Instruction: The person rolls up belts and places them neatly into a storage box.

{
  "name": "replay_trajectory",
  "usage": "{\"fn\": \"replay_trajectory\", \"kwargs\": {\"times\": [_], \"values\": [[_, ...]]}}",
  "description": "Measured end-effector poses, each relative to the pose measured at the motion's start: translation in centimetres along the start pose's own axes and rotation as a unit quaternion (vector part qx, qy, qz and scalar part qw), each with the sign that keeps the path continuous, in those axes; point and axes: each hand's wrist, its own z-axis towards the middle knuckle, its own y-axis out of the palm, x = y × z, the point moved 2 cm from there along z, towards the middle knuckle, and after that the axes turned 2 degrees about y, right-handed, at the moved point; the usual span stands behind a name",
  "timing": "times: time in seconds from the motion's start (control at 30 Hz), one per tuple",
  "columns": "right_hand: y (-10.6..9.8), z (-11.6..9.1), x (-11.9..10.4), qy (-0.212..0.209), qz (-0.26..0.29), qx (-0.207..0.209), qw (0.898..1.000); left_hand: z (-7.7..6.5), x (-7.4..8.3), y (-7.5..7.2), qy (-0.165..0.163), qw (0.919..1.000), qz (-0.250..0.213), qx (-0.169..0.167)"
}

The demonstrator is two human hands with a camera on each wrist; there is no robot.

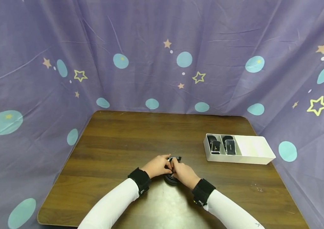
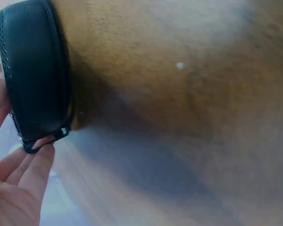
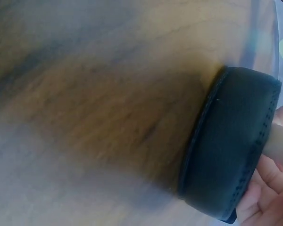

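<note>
A black leather belt [image 1: 171,181], rolled into a coil, stands on the wooden table in front of the person. Its buckle [image 1: 176,157] shows at the far side of the coil, between the hands. My left hand [image 1: 156,166] holds the coil from the left, thumb and fingers bent around its upper part. From the right, my right hand [image 1: 186,174] pinches it, fingertips close to those of the left. Stitching runs along the edges of the belt [image 2: 35,70] in the left wrist view. The right wrist view shows the coil's smooth outer face. Fingers hide part of the roll.
A long white divided box [image 1: 236,158] stands at the table's right side. Two of its compartments hold rolled black belts with buckles, a left one [image 1: 215,147] and a right one [image 1: 230,147]. A purple patterned curtain [image 1: 150,47] hangs behind and beside the wooden table [image 1: 139,136].
</note>
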Motion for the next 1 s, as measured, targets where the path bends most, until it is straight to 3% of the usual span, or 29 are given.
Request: {"fn": "replay_trajectory", "kwargs": {"times": [0.2,0.3,0.4,0.5,0.6,0.67,0.7,0.8,0.9,1.0], "values": [[-1.2,0.9,0.8,-0.011,0.057,-0.051,0.997,0.0,0.8,-0.1,-0.014,0.9994,0.031,-0.012],[-2.2,2.1,1.4,0.027,0.063,-0.011,0.998,-0.1,0.7,0.0,-0.006,0.9996,0.029,-0.005],[-2.4,3.4,1.8,0.067,0.033,0.042,0.996,-0.1,0.5,0.1,-0.007,0.9994,0.034,0.006],[-1.7,4.2,2.2,0.087,0.011,0.039,0.995,-0.4,0.5,0.5,-0.012,0.9982,0.055,0.02],[-1.2,4.6,2.5,0.104,-0.011,0.022,0.994,-0.9,1.0,0.9,-0.003,0.9917,0.115,0.057],[-1.3,5.0,2.5,0.113,-0.023,0.02,0.993,-1.2,1.4,1.0,0.022,0.9797,0.176,0.094],[-1.4,5.2,2.5,0.118,-0.027,0.02,0.993,-1.3,1.5,1.0,0.039,0.9697,0.212,0.115],[-1.8,6.0,2.4,0.133,-0.034,0.006,0.991,-1.2,1.7,1.1,0.101,0.9316,0.307,0.166],[-2.0,6.6,2.4,0.147,-0.034,-0.02,0.988,-0.8,1.8,1.1,0.158,0.9033,0.359,0.175],[-2.0,7.2,2.5,0.157,-0.027,-0.038,0.987,-0.5,2.0,0.9,0.202,0.8923,0.375,0.15]]}}
